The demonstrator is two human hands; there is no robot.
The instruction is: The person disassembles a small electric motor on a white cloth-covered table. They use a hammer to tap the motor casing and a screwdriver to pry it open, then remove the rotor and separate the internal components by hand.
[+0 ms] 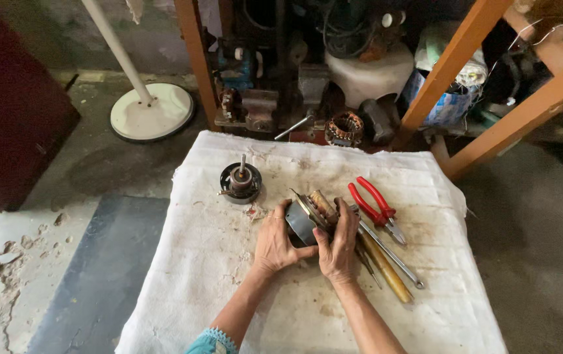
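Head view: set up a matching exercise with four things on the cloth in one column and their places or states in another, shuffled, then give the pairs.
Things:
1. motor
2. pliers
3. end cap
4. screwdriver

Places or states:
A. red handles, right of the hands
B. alone at the cloth's far left, shaft upright
C. gripped by left hand and right hand
D. yellowish handle, pointing toward the near edge

Pairs: 1-C, 2-A, 3-B, 4-D
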